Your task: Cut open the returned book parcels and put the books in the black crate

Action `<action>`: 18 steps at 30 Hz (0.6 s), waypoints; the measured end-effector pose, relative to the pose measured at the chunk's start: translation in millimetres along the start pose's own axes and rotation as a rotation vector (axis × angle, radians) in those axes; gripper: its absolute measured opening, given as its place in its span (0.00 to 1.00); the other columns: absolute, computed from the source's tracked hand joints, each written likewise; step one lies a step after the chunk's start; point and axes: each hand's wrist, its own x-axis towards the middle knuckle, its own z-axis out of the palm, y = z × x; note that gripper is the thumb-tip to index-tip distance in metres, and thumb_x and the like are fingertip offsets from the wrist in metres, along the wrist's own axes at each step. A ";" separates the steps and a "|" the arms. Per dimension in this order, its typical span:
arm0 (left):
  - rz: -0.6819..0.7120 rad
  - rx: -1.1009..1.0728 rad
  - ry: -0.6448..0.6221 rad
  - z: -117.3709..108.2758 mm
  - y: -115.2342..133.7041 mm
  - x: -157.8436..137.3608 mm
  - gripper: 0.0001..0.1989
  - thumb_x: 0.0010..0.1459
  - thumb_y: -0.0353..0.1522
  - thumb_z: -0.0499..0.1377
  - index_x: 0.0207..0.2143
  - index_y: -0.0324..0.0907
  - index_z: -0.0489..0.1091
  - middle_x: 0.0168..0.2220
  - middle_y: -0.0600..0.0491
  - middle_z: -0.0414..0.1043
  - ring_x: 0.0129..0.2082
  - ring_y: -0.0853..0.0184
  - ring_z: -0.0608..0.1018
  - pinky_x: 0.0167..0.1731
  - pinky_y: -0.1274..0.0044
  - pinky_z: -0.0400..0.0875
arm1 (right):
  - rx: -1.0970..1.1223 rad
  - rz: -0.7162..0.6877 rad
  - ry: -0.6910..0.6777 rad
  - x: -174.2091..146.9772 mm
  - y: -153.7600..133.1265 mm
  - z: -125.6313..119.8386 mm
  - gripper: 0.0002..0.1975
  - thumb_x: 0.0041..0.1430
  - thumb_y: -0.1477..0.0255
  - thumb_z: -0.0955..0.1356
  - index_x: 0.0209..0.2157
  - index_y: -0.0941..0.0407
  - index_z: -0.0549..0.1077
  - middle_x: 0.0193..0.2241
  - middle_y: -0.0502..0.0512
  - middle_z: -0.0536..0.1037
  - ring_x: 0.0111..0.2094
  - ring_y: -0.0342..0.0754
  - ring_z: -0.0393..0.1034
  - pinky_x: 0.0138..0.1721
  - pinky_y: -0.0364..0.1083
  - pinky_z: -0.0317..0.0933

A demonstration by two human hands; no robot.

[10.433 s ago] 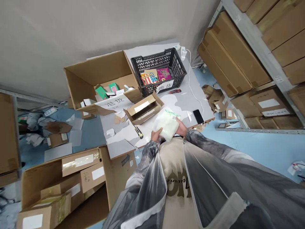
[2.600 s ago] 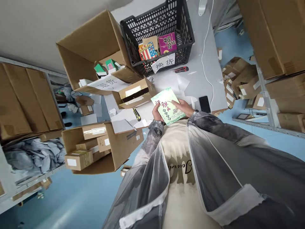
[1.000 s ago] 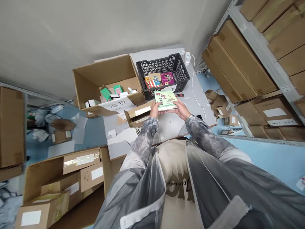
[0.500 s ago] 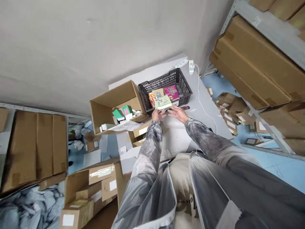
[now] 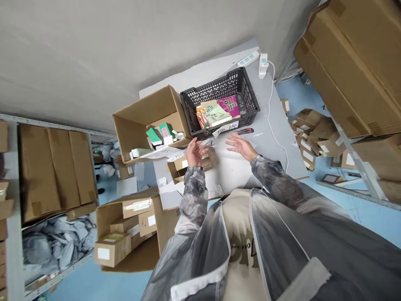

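My left hand (image 5: 194, 151) and my right hand (image 5: 239, 145) hover open and empty over the grey table (image 5: 269, 142), just in front of a black plastic crate (image 5: 247, 90). A pale green book (image 5: 217, 115) lies inside the crate on top of other books, beside a magenta one (image 5: 229, 106). Under my left hand sits a small open cardboard box (image 5: 178, 165). A red utility knife (image 5: 244, 131) lies on the table just beyond my right hand.
A large open carton (image 5: 140, 115) with small boxes stands left of the crate. A white cable (image 5: 275, 125) runs from a power strip (image 5: 249, 59). Cartons fill the shelves on both sides and lie on the blue floor (image 5: 360, 209); an open carton (image 5: 125, 234) stands at my lower left.
The white wrapping came off the green book. I carried the book forward with both hands, set it in the black crate, and both hands have come away empty.
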 end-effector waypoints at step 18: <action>0.202 0.161 0.394 -217.8 -19.5 -64.1 0.23 0.61 0.47 0.73 0.49 0.39 0.82 0.35 0.54 0.79 0.27 0.70 0.78 0.28 0.79 0.74 | -1.781 0.306 0.008 8.9 113.1 -73.8 0.29 0.79 0.63 0.79 0.75 0.56 0.85 0.94 0.74 0.42 0.93 0.80 0.35 0.88 0.77 0.38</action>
